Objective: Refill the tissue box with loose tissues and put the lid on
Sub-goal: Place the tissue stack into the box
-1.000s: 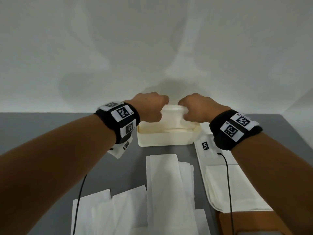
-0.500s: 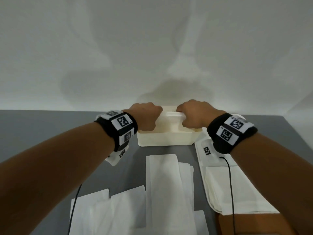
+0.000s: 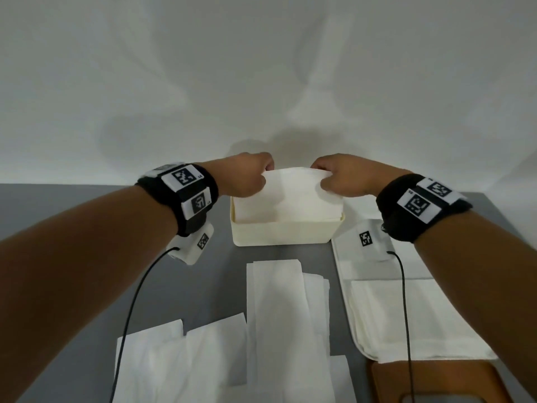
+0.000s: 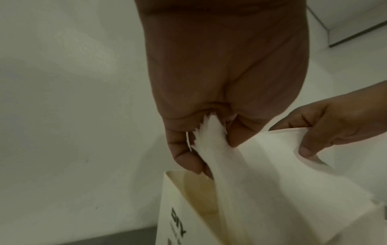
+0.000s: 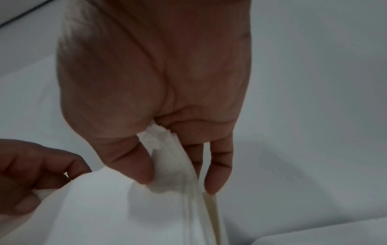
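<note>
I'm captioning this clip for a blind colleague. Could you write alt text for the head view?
Both hands, left hand and right hand, pinch the two ends of a tissue stack over an open cream tissue box on a grey table. More loose tissues lie nearer the person.

Grey table [image 3: 72, 210]: cream tissue box [image 3: 283, 234] at back, loose tissues [image 3: 279, 315] just in front of it, cream lid [image 3: 406, 309] to box's right, brown thing [image 3: 436, 382] nearer than lid.
</note>
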A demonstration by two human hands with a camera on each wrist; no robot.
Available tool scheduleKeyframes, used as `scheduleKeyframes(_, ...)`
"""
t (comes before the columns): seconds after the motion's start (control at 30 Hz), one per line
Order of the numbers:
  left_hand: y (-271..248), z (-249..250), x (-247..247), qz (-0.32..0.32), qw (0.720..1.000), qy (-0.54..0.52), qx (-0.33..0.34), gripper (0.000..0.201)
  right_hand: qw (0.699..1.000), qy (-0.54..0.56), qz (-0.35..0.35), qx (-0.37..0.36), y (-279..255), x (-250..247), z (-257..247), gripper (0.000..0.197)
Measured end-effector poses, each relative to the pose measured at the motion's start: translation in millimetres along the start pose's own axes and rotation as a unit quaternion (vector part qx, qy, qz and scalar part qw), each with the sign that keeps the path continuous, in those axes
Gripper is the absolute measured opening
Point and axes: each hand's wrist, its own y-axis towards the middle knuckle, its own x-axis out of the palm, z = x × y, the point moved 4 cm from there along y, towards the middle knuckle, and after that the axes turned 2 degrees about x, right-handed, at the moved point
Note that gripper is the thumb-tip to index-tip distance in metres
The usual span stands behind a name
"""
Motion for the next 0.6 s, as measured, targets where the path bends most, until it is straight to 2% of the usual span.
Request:
scheduleKeyframes(0.1, 5.6, -3.0, 3.6, -0.02, 1.0, 0.013, -0.001, 0.027, 1.0, 0.008, -0.013, 0.017, 9.3, 6.2, 6.2, 0.03)
scheduleKeyframes(0.2, 8.4, -2.5, 14.2, -0.038, 0.998, 0.056, -0.004, 0.026, 0.999, -0.048, -0.008, 0.017, 17.4, 17.1, 9.3, 0.037)
scheduleKeyframes(0.3, 9.3, -1.8, 22.9, -0.033, 0.992, 0.125, -0.005, 0.025, 0.993, -0.116, 0.026, -0.005, 21.7, 22.2, 7.9, 0.05)
scheduleKeyframes(0.37, 10.3, 0.6, 26.6, -0.02, 0.984, 0.174, 0.01, 0.032, 0.985, -0.159, 0.058, -0.035, 21.8, 22.8, 2.5, 0.052)
scheduleKeyframes(0.47, 13.9, 5.8, 30.4, 0.006, 0.977, 0.211, 0.037, 0.049, 0.968, -0.229, 0.079, -0.064, 24.2, 27.8, -4.8, 0.037)
scheduleKeyframes(0.53, 16.2, 5.4, 37.3, -0.015, 0.98, 0.192, 0.041, 0.062, 0.968, -0.241, 0.039, -0.051, 27.9, 39.9, -4.8, 0.039)
scheduleKeyframes(0.6, 16.6, 2.7, 46.5, -0.048, 0.984, 0.172, 0.024, 0.071, 0.968, -0.247, -0.013, -0.029, 31.7, 53.5, -3.2, 0.052)
